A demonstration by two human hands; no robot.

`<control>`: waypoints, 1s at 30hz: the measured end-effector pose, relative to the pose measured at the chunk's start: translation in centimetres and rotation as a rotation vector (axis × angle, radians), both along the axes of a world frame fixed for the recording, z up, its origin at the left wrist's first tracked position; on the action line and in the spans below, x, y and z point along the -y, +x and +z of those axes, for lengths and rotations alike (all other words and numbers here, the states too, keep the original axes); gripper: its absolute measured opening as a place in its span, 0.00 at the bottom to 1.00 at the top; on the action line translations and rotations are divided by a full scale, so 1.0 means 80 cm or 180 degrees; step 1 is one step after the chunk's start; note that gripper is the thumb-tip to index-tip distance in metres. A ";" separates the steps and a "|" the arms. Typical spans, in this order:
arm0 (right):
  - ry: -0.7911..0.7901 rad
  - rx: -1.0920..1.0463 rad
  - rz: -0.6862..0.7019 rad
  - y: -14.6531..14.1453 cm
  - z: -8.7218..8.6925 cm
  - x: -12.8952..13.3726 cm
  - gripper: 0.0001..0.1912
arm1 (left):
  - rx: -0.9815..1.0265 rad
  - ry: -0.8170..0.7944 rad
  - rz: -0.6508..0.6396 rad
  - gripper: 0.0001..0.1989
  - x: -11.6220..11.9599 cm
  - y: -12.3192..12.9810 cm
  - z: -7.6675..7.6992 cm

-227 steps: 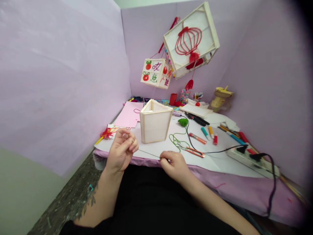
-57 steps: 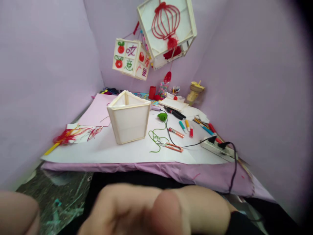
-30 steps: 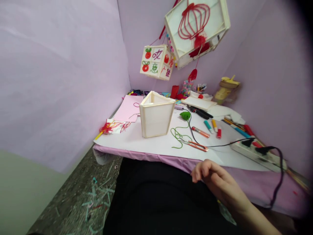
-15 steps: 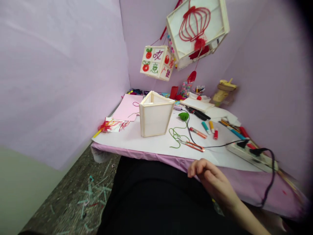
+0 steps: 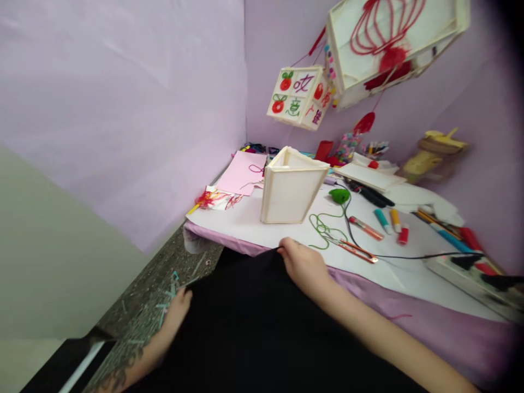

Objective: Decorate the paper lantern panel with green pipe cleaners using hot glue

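- Right hand (image 5: 305,267): thumb and fingers pinched together on the edge of some black cloth (image 5: 245,316), pretty much at the table edge.
- Left hand (image 5: 177,310): kinda blurry, but the fingers look clamped on the same cloth's other edge, lower and off to the left. Fabric's spread between the two.
- Big one for position: the three-sided lantern frame (image 5: 292,194) sits on the table just past the right fingertips, straight ahead, not touching them. Long axis looks upright, triangular opening facing up. Right hand's clearly nearer; left is well back.
- Right of the right fingers: loose green yarn (image 5: 325,216), then orange thread snips (image 5: 355,250) beside it.
- Ahead of the left fingers, far side of the table edge: red tassel threads (image 5: 206,199), pink paper (image 5: 239,169) behind.
- Farthest out, hanging beyond the lantern frame: a small box lantern (image 5: 298,98) with Chinese characters. Green one looks like 意; can't swear to the rest. No brands I can read.
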State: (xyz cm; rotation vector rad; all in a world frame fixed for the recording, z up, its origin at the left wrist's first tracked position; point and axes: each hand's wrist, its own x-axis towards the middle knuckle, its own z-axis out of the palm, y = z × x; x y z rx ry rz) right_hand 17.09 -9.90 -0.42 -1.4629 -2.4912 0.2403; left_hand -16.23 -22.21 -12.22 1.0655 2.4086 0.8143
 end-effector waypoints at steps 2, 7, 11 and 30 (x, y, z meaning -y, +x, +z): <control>0.0394 0.0360 -0.0214 0.010 -0.011 -0.007 0.10 | -0.0116 -0.0106 0.0149 0.11 -0.013 -0.023 -0.001; 0.0854 0.0719 -0.0227 0.024 -0.043 -0.017 0.11 | -0.0509 -0.0284 0.0130 0.13 -0.056 -0.061 -0.012; 0.1055 0.0687 -0.0108 0.026 -0.055 -0.019 0.12 | -0.0838 -0.0493 -0.0011 0.14 -0.071 -0.076 -0.025; 0.0516 0.0375 -0.0215 0.020 -0.052 -0.022 0.12 | -0.1300 -0.1578 -0.0444 0.20 -0.084 -0.116 -0.033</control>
